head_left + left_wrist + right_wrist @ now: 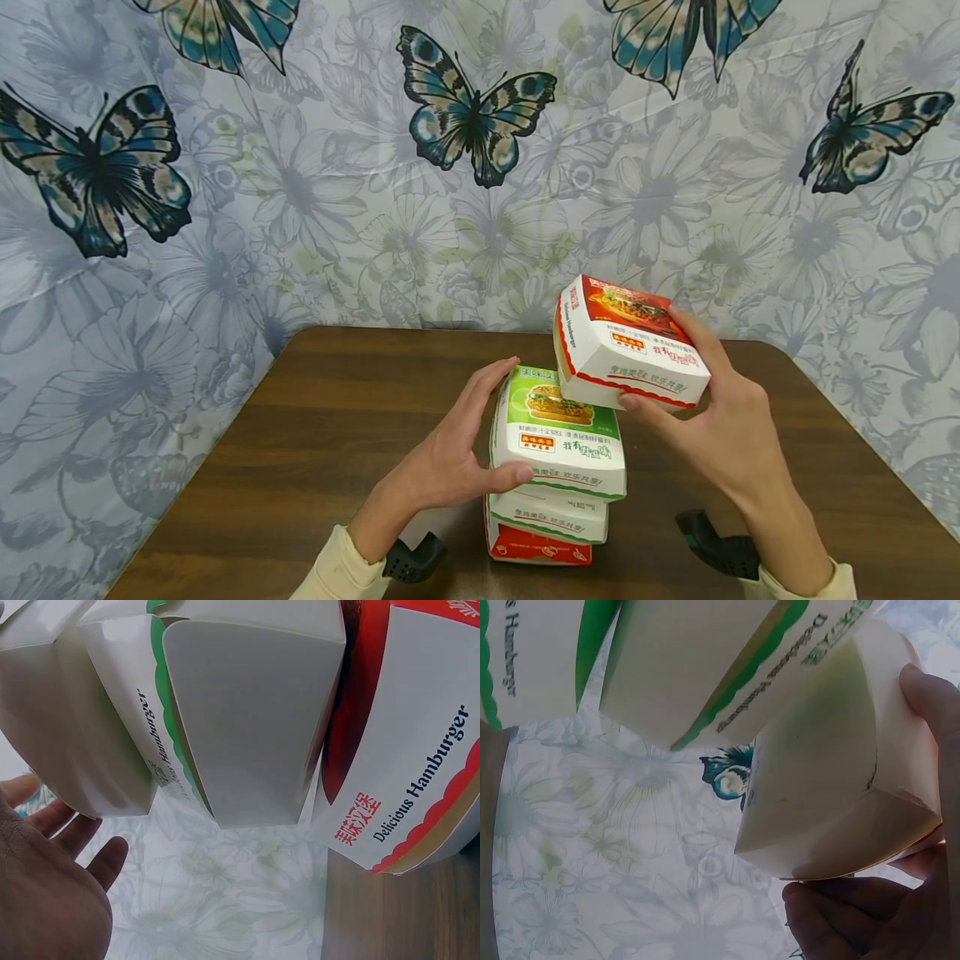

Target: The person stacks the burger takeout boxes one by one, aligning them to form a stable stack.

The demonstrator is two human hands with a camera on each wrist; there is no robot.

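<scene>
A red-and-white hamburger box point(630, 342) is in my right hand point(731, 421). The thumb presses its near lower edge and the fingers hold its right side; it tilts over the stack's back right corner. Below it, a green-and-white hamburger box point(570, 442) tops the stack, with another green-trimmed box point(551, 510) and a red box point(540, 546) underneath. My left hand point(457, 454) lies along the top green box's left side, fingers extended and thumb near its front corner. In the left wrist view its fingertips are at that box's edge. The right wrist view shows the held box's plain pale side point(810, 787).
The stack stands near the front of a brown wooden table point(322, 433). Behind the table hangs a pale flowered cloth point(300, 183) with printed butterflies. Black wrist mounts point(416, 558) sit at both wrists, below the cream sleeves.
</scene>
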